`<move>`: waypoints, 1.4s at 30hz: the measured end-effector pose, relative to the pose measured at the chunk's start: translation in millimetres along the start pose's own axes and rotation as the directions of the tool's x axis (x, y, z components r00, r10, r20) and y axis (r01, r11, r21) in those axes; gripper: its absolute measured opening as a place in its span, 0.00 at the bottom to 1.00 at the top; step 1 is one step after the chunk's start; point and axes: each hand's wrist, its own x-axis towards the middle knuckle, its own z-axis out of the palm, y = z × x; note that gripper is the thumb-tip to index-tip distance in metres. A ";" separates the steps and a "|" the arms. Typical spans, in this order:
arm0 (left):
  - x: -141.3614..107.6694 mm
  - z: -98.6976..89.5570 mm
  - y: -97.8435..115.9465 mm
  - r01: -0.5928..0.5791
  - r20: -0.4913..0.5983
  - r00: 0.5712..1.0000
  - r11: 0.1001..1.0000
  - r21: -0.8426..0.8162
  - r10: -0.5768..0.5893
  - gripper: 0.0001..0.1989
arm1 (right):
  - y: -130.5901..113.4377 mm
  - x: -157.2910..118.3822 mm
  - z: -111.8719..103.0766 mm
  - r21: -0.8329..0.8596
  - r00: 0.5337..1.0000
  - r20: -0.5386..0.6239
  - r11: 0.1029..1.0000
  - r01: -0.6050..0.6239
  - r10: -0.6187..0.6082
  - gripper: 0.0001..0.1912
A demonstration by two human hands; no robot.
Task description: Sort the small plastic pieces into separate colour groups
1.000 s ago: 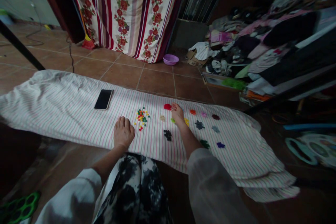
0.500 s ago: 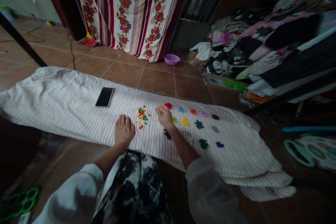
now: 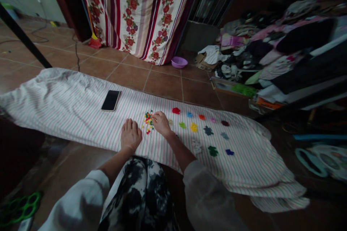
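My left hand (image 3: 131, 135) lies flat on the striped cloth (image 3: 89, 122), holding nothing, just left of a mixed pile of small coloured pieces (image 3: 148, 122). Over the right edge of that pile, my right hand (image 3: 161, 124) has its fingertips pinched together; whatever is between them is too small to make out. Single-colour clusters lie to the right, among them red (image 3: 176, 110), yellow (image 3: 193, 127), dark grey (image 3: 208, 130), dark green (image 3: 213, 151) and dark blue (image 3: 229, 152). My right forearm hides part of the cloth.
A phone (image 3: 111, 100) rests on the cloth left of the pile. Beyond, on the tiled floor, are a purple basin (image 3: 179, 62), a red broom (image 3: 95, 42) and a hanging flowered curtain (image 3: 141, 14). Heaped clothes (image 3: 260, 43) fill the back right.
My right hand has moved left, from near the red cluster to the mixed pile, uncovering a beige cluster. My left hand stays flat. The view has shifted slightly.
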 end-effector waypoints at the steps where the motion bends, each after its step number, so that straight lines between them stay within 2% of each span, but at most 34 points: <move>1: 0.0 -0.2 0.2 0.000 0.000 1.000 1.000 -0.003 0.000 0.16 | -2.1 1.6 -0.3 -0.012 1.000 0.006 1.000 -0.003 0.003 0.12; 8: 1.7 -1.7 1.9 0.017 0.021 1.000 1.000 -0.018 -0.017 0.17 | -22.2 7.6 -3.5 -0.163 0.989 0.107 0.983 -0.085 0.104 0.10; 14: 0.6 -2.2 1.2 0.027 0.035 0.999 0.999 -0.037 -0.026 0.17 | -33.0 10.1 -7.4 -0.204 0.979 0.136 0.971 -0.124 0.154 0.09; 32: 0.0 -0.6 1.2 0.007 0.004 1.000 1.000 -0.027 -0.007 0.17 | -43.1 12.2 -8.1 -0.249 0.972 0.136 0.956 -0.153 0.191 0.10; 42: 0.0 -1.3 1.2 -0.004 -0.005 1.000 1.000 -0.008 0.004 0.15 | -35.9 6.0 -1.7 -0.175 0.989 0.037 0.975 -0.138 0.147 0.07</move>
